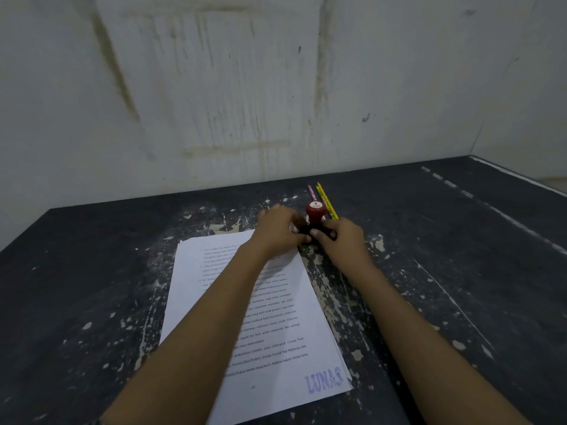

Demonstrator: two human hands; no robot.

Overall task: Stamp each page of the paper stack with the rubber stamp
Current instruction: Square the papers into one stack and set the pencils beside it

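Note:
A stack of printed white pages point(276, 332) lies on the dark table, its top sheet bearing a blue "LUNAS" stamp mark point(323, 383) at the lower right corner. Just beyond the stack's far right corner stands the rubber stamp point(315, 211) with a red knob handle and a dark base. My left hand point(277, 230) and my right hand point(340, 237) meet at that dark base, fingers curled against it from either side. The base itself is mostly hidden by my fingers.
Three coloured pencils point(325, 199) lie just behind the stamp. The worn black table point(460, 271) with chipped paint runs to a stained white wall at the back and a wall on the right.

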